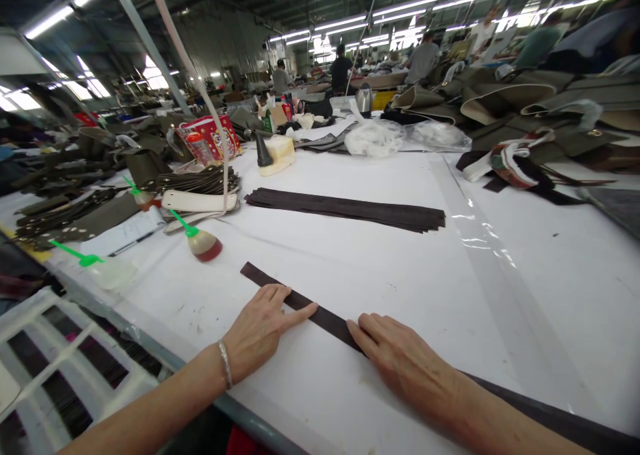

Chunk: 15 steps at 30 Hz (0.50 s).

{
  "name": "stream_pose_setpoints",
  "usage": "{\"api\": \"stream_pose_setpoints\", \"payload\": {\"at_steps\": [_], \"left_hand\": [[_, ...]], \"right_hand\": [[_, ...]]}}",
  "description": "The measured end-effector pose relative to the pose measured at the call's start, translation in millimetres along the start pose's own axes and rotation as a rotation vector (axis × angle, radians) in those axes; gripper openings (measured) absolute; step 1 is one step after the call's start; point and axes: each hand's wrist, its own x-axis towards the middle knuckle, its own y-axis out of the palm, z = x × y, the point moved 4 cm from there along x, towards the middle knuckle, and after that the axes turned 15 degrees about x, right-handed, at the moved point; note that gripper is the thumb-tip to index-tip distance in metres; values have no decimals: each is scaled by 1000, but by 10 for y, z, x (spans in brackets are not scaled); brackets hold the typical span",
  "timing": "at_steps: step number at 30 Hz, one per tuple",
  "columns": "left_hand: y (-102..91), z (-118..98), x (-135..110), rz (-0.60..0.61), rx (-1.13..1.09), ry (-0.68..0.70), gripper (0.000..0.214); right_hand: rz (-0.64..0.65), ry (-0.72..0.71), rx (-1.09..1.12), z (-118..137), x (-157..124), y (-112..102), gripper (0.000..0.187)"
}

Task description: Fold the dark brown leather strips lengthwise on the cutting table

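Observation:
A long dark brown strip (pixel 327 323) lies slantwise across the white table, running from the middle of the view down to the lower right corner. My left hand (pixel 263 325), with a bracelet at the wrist, holds its left part, fingers bent over the far edge and thumb laid along the near side. Further right, my right hand (pixel 395 348) is closed on the same strip, thumb and fingertips together on it. The right hand and forearm hide some of its length. Behind the hands, a stack of similar dark strips (pixel 345 208) lies flat.
Several squeeze bottles stand at the left, one with red-brown liquid (pixel 204 245). Near them are a cream strap piece (pixel 200 202) and stacked dark pieces. A yellowish block (pixel 277 156), clear plastic (pixel 375 138) and piled bag parts (pixel 530 108) lie behind. A white crate (pixel 65 355) sits lower left.

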Motion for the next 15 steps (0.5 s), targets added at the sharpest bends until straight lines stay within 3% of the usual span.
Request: {"api": "stream_pose_setpoints", "payload": {"at_steps": [4, 9, 12, 15], "left_hand": [[-3, 4, 6, -21, -29, -16, 75], [-89, -25, 38, -154, -119, -53, 62], [-233, -194, 150, -215, -260, -62, 50], [-333, -502, 297, -188, -443, 5, 44]], "right_hand": [[15, 13, 40, -27, -135, -25, 34], [2, 34, 64, -44, -231, -49, 31], [-21, 18, 43, -37, -221, -59, 27], [-38, 2, 2, -27, -205, -57, 23]]}}
